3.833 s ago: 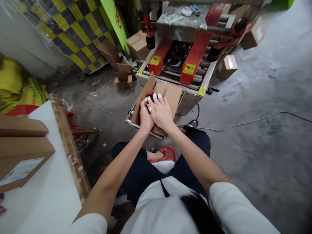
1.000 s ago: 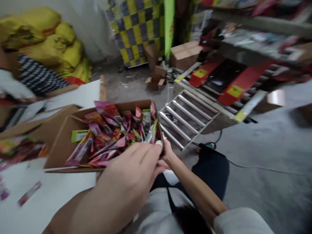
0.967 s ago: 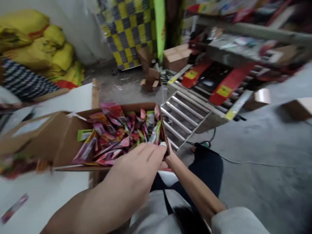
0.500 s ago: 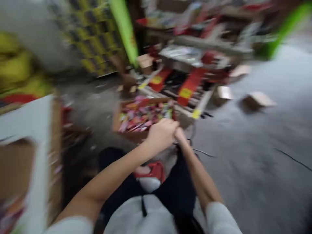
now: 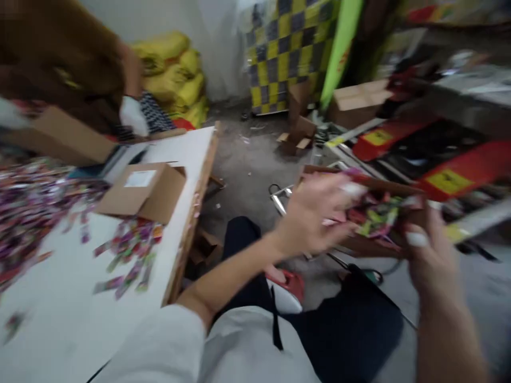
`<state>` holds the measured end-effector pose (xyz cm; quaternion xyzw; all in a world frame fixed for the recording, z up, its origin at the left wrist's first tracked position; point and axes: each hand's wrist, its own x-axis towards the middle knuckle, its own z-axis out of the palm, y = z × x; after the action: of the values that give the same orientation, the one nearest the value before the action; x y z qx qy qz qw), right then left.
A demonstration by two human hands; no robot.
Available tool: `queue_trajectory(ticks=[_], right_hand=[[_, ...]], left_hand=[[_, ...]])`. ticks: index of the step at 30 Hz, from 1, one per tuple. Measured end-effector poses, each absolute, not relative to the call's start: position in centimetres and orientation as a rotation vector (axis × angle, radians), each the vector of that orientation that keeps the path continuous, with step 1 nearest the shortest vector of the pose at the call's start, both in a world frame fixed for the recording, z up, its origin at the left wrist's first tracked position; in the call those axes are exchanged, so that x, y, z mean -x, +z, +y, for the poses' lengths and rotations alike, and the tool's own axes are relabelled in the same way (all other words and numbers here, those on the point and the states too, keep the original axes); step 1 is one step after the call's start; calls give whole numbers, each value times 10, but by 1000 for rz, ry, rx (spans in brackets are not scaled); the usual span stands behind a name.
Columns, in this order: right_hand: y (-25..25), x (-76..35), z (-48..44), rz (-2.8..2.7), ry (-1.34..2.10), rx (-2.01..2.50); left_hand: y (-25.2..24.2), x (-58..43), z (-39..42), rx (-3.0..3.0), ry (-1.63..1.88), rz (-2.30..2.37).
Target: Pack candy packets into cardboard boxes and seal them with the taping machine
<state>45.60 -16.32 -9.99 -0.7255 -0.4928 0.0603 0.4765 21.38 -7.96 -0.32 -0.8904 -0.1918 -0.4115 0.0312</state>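
Note:
An open cardboard box (image 5: pixel 415 205) full of small, brightly coloured wrapped packets (image 5: pixel 379 215) is in front of me on the right. My left hand (image 5: pixel 319 210) lies over the box's left part, fingers spread across the packets and smeared by motion. White coverings show on fingertips of both hands. At the box's right end, my right hand (image 5: pixel 431 250) grips the wall, its thumb on the near side and the other fingers behind. The box's underside and part of its left end are hidden.
A white table (image 5: pixel 147 308) at left bears loose packets and a cardboard carton (image 5: pixel 159 191). Across it, a co-worker's white-gloved hand (image 5: pixel 134 116) shows. A metal frame with red strips (image 5: pixel 451 178) stands at right. A small open carton (image 5: pixel 297 133) lies on the floor.
My view has swung left, showing more of the table and a co-worker. My hands, together at the box's near right corner before, have parted: left over the packets, right on the box's end.

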Motion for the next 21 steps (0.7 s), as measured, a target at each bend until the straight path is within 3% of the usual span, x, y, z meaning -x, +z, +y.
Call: queue_trajectory(ticks=[3,7,10,16,21], right_hand=[[-96,-468,-171,-1161,222,1800],[-87,-474,-165,-1074,351,1936],[-67,-471,-156,-1299,592,1937],[-33,-478,-149,-1934,1070,1575],[-34,-485,-162,-1911,1062,1628]], left_hand=[[-31,-164,-7,2751,-1551,-849],[-67,-159,40,3266,-1319,-866],[-64,-182,32,3501,-1003,-792],[-42,-236,25,3406,64,-544],[-22,-229,39,3588,480,-631]])
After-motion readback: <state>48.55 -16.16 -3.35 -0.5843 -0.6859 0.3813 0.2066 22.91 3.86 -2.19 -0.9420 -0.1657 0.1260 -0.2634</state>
